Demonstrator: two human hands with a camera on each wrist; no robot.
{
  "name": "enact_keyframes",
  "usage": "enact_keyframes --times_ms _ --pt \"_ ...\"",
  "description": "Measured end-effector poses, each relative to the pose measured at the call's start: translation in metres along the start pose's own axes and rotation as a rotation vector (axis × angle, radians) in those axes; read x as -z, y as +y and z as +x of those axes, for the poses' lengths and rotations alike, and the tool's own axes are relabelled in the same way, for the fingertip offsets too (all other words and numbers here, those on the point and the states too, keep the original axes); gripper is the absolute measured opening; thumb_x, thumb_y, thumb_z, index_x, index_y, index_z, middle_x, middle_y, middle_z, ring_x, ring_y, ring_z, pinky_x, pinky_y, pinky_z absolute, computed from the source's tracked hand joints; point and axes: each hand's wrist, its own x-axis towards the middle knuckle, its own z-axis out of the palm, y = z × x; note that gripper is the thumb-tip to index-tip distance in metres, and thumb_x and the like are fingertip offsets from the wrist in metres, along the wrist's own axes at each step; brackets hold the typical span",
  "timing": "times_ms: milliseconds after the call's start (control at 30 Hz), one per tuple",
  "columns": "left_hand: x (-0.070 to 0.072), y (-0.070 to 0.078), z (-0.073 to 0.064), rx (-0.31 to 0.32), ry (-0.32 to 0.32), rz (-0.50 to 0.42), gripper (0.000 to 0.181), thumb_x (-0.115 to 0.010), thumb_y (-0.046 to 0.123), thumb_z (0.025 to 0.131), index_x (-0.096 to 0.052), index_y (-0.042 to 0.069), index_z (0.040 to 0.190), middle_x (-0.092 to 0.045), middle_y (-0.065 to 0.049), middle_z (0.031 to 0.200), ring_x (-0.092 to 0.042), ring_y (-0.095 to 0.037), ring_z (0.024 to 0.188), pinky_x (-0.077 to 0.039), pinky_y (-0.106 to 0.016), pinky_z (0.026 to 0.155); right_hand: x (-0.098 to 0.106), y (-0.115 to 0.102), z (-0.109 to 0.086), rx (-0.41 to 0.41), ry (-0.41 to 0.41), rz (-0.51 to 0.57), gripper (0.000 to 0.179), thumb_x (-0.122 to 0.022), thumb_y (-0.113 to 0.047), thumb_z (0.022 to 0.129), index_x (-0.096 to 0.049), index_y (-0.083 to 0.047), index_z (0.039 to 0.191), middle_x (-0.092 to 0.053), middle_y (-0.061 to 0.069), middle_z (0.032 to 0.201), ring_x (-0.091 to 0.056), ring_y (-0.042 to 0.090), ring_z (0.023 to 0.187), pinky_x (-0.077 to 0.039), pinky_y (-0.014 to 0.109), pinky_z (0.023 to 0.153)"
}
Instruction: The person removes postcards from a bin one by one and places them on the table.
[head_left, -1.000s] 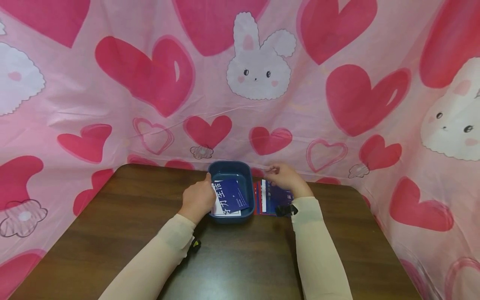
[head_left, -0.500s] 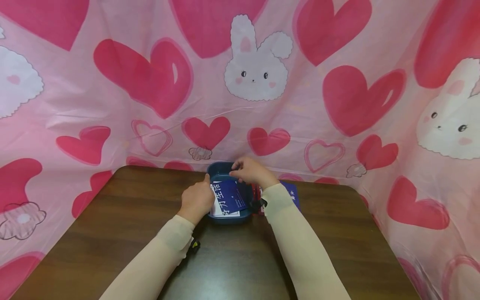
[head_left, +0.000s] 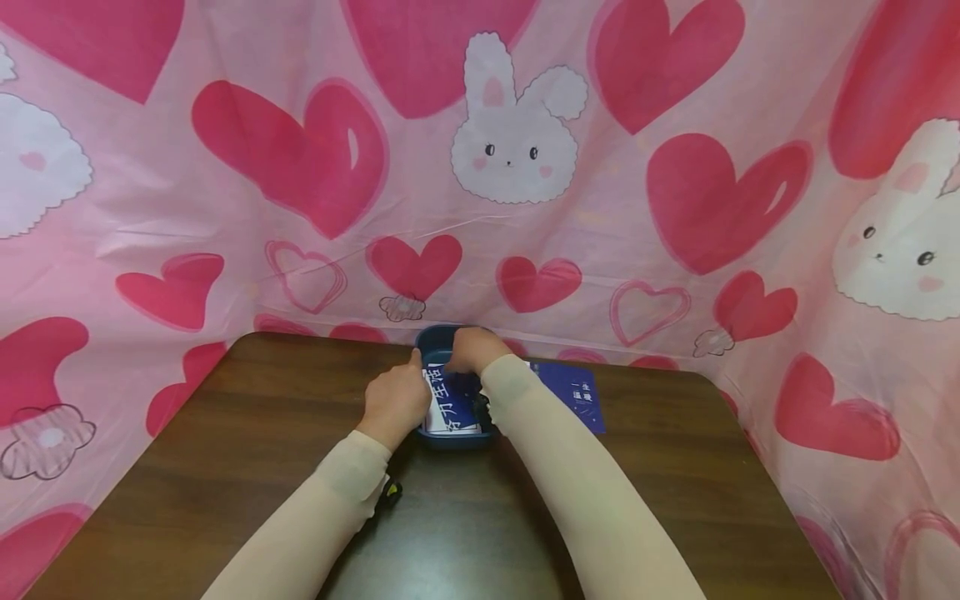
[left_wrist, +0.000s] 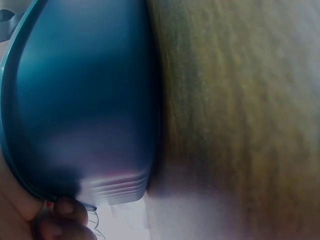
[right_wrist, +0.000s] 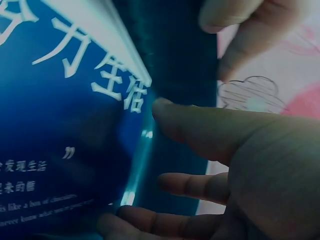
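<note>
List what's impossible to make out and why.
Head view: upper right of the inner card in the bin, hidden by the right hand.
Head view: lower left of the outer card beside the bin, hidden by the sleeve.
Left wrist view: bin's inside, hidden by its wall.
Right wrist view: part of inner card, cut off by picture's left edge.

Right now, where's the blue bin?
In the head view, the bin sits just left of centre, by the table's far edge. The left hand grips its left side; a blue card lies to its right.
</note>
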Motion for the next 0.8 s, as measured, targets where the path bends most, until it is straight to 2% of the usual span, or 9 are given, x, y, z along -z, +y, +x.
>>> enact_keyframes --times_ms 133,367,533,600,700,800 --pt "0.0 0.001 0.0 -0.004 0.0 0.001 0.068 -0.055 0.027 0.11 -0.044 0.008 0.174 -0.082 -0.023 0.122 -0.076 -0.035 0.088 -0.067 -0.055 0.074 -0.007 0.001 0.006 -0.059 -0.03 -0.004 0.061 -0.095 -0.044 0.089 -0.079 -0.004 0.132 -0.084 0.009 0.115 -0.077 0.026 0.097 -0.066 0.049 0.106" --pt "0.002 0.001 -0.001 -0.004 -0.026 -0.012 0.073 -0.061 0.029 0.109 -0.04 0.007 0.176 -0.08 -0.019 0.099 -0.069 -0.031 0.072 -0.063 -0.047 0.061 -0.024 0.006 0.021 -0.124 -0.051 0.033 0.068 -0.103 -0.039 0.082 -0.078 -0.005 0.136 -0.084 0.009 0.118 -0.077 0.025 0.098 -0.067 0.049 0.106" --pt "0.0 0.0 -0.001 -0.014 0.005 0.002 0.071 -0.06 0.028 0.109 -0.043 0.006 0.174 -0.082 -0.021 0.107 -0.073 -0.032 0.077 -0.065 -0.051 0.066 -0.03 0.014 0.035 -0.093 0.002 -0.018 0.07 -0.107 -0.04 0.074 -0.08 -0.006 0.128 -0.084 0.005 0.113 -0.075 0.023 0.095 -0.067 0.045 0.104" --pt "-0.001 0.0 0.0 -0.015 0.016 0.007 0.07 -0.059 0.028 0.109 -0.044 0.006 0.174 -0.083 -0.022 0.11 -0.074 -0.033 0.079 -0.066 -0.053 0.068 -0.03 0.02 0.041 -0.059 0.054 -0.018 0.069 -0.108 -0.038 0.071 -0.08 -0.007 0.126 -0.084 0.004 0.112 -0.075 0.022 0.094 -0.067 0.044 0.103" --pt "-0.002 0.0 0.001 -0.01 0.018 0.001 0.07 -0.059 0.027 0.108 -0.045 0.007 0.173 -0.083 -0.022 0.111 -0.074 -0.034 0.08 -0.066 -0.054 0.069 -0.028 0.029 0.043 0.01 0.128 0.073 0.068 -0.106 -0.031 0.07 -0.078 -0.009 0.128 -0.083 0.004 0.116 -0.075 0.021 0.098 -0.066 0.043 0.107" --pt "-0.003 0.0 0.001 -0.011 0.029 0.0 0.068 -0.057 0.026 0.108 -0.047 0.007 0.173 -0.083 -0.023 0.114 -0.076 -0.036 0.085 -0.066 -0.055 0.071 -0.017 0.028 0.025 0.064 0.17 0.21 0.062 -0.101 -0.02 0.077 -0.076 -0.009 0.133 -0.082 0.008 0.125 -0.076 0.024 0.107 -0.064 0.048 0.111"
